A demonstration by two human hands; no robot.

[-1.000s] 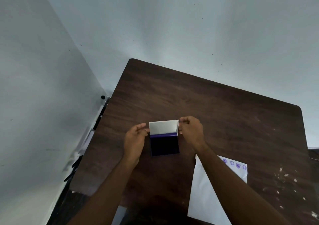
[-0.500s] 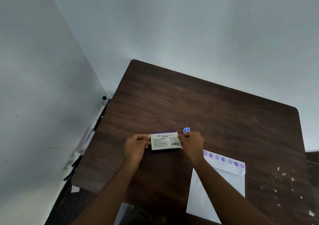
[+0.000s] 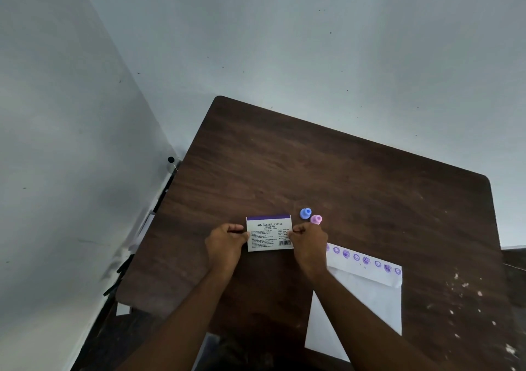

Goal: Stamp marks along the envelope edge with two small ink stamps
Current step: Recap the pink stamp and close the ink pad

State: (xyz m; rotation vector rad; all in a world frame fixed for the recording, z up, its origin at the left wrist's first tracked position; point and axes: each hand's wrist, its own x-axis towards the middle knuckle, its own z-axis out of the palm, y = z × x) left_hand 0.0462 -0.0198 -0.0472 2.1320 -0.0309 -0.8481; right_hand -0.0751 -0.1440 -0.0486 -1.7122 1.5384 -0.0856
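A closed stamp pad (image 3: pixel 269 232) with a white printed lid lies flat on the dark wooden table (image 3: pixel 341 177). My left hand (image 3: pixel 226 244) pinches its left edge and my right hand (image 3: pixel 308 244) pinches its right edge. Just beyond my right hand stand two small stamps, a blue stamp (image 3: pixel 305 213) and a pink stamp (image 3: pixel 316 219). To the right lies a white envelope (image 3: pixel 364 299), partly under my right forearm, with a row of several purple marks (image 3: pixel 365 260) along its far edge.
Grey walls meet at the corner behind the table. Dark objects and a white strip (image 3: pixel 142 228) sit in the gap at the table's left edge. White specks (image 3: pixel 466 288) dot the table's right side.
The stamp pad's lid, upright a second ago showing the dark ink, has been folded down shut. The view shifted, bringing both stamps and more of the envelope into sight.
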